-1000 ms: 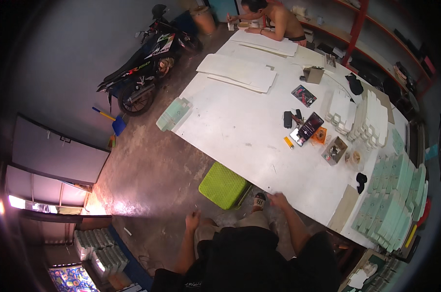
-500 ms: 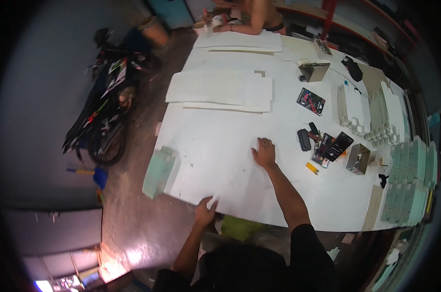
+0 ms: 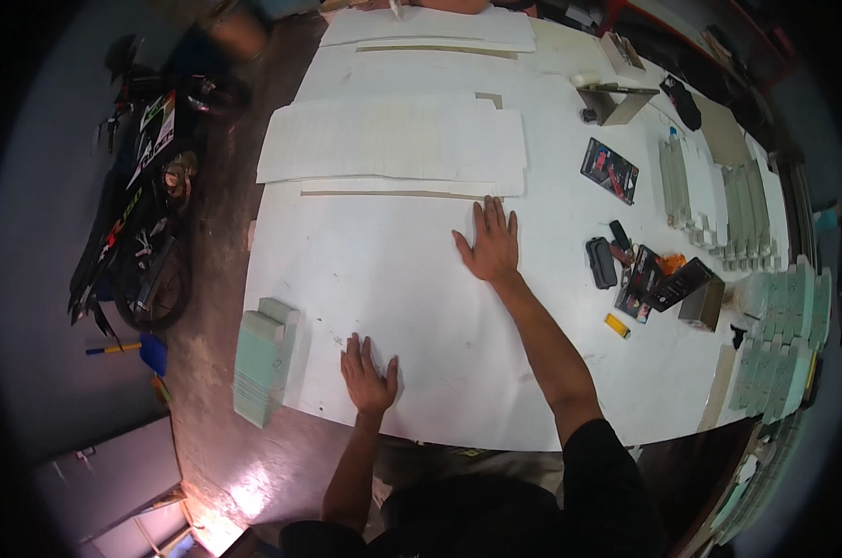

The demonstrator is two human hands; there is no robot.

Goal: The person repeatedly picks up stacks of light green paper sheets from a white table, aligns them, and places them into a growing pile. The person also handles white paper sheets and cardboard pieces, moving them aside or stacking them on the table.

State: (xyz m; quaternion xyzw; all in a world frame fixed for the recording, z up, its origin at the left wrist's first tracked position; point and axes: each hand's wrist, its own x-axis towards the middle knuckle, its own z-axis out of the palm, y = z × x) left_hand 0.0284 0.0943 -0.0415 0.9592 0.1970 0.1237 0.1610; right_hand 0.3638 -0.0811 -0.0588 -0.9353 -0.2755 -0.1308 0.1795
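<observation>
My right hand (image 3: 491,244) is open over the white tabletop (image 3: 393,279), its fingertips at the near edge of a wide stack of white card sheets (image 3: 384,139). Notched at one corner, the stack sits a little unevenly, with a grey-brown strip showing along its near side. Close to the table's front edge, my left hand (image 3: 369,376) is spread on the bare surface, fingers apart and holding nothing. Left of it, at the table corner, stands a pile of pale green folded card pieces (image 3: 261,363).
A second stack of white sheets (image 3: 430,30) is at the far end, by another person's arm (image 3: 449,5). To the right are a dark phone (image 3: 681,284), a yellow lighter (image 3: 617,325), a blister pack (image 3: 610,172) and green card stacks (image 3: 765,372). A motorbike (image 3: 142,205) stands left.
My left hand has come up from the table edge onto the tabletop and opened. My right hand has reached farther forward to the white stack. The view has shifted closer over the table.
</observation>
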